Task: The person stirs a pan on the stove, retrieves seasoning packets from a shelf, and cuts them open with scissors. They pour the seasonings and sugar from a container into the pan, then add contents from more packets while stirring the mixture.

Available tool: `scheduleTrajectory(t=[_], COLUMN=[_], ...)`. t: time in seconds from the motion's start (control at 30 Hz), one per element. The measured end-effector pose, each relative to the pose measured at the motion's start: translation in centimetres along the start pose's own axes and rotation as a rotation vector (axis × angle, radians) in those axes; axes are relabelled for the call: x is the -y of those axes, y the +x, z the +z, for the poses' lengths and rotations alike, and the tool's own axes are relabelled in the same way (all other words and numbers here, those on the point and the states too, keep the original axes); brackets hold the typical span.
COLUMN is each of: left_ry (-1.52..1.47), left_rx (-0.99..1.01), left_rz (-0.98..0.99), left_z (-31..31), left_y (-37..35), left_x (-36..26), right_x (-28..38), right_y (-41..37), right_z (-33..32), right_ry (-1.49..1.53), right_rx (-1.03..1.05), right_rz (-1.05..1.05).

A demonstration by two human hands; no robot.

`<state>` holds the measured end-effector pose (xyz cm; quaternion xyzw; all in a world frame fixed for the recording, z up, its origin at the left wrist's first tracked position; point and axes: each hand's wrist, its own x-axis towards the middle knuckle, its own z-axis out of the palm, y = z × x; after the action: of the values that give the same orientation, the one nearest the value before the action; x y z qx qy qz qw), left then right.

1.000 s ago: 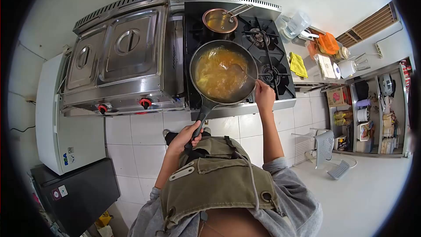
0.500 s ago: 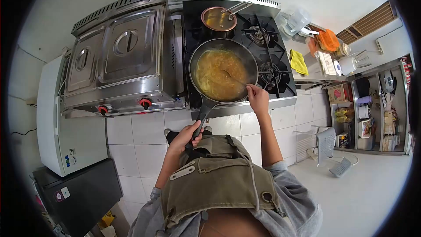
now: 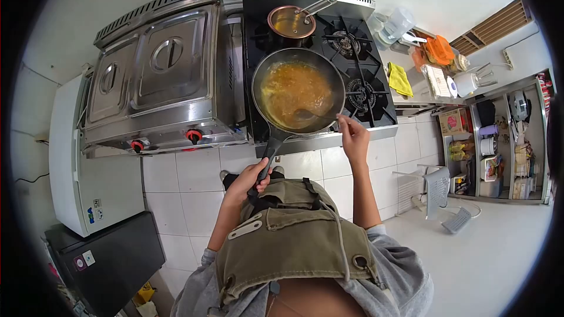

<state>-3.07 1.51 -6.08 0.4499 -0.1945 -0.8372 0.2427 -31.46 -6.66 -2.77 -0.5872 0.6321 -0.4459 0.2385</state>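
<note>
A dark frying pan point(image 3: 336, 73) sits on the front left burner, holding an orange-brown soupy liquid point(image 3: 294, 89) with paler bits along its left side. My left hand point(image 3: 249, 181) is wrapped round the pan's black handle. At the pan's lower right rim, my right hand point(image 3: 354, 135) pinches the thin handle of a spoon point(image 3: 320, 115). The spoon's bowl is partly under the liquid near the bottom of the pan. Behind the pan, a copper-coloured saucepan point(image 3: 272, 22) with a glass lid stands on the rear left burner.
The black gas stove point(image 3: 376, 116) has two more burners on the right. Left of it stands a steel food warmer point(image 3: 170, 114) with two lids. A yellow cloth point(image 3: 399, 80) and plastic containers lie on the right counter. A grey chair point(image 3: 436, 191) is on the floor at right.
My right hand has shifted slightly right and down. The spoon has moved toward the pan's lower rim, its bowl now showing more. My left hand stays on the handle.
</note>
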Motion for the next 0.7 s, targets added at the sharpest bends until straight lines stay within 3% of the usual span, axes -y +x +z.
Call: scheduleTrajectory(t=[0.1,0.23,0.43,0.63,0.7], left_ry=[0.000,-0.002,-0.021,-0.006,-0.006], left_rx=[0.001,-0.001,0.000,-0.007,-0.007], left_rz=[-0.014,-0.004,-0.002,-0.004,-0.008], left_z=[0.0,0.0,0.0,-0.1,-0.1], left_y=[0.1,0.1,0.1,0.1,0.2], left_x=[0.0,0.0,0.1,0.2,0.2], right_x=[-1.0,-2.7,-4.5,-7.4,-7.6], right_y=[1.1,2.5,3.3,3.3,3.1], right_z=[-0.5,-0.2,0.7,0.7,0.7], right_ry=[0.076,0.017,-0.013,0.480,0.488], right_rx=[-0.126,-0.200,-0.171,-0.175,-0.174], right_rz=[0.124,0.094,0.115,0.378,0.389])
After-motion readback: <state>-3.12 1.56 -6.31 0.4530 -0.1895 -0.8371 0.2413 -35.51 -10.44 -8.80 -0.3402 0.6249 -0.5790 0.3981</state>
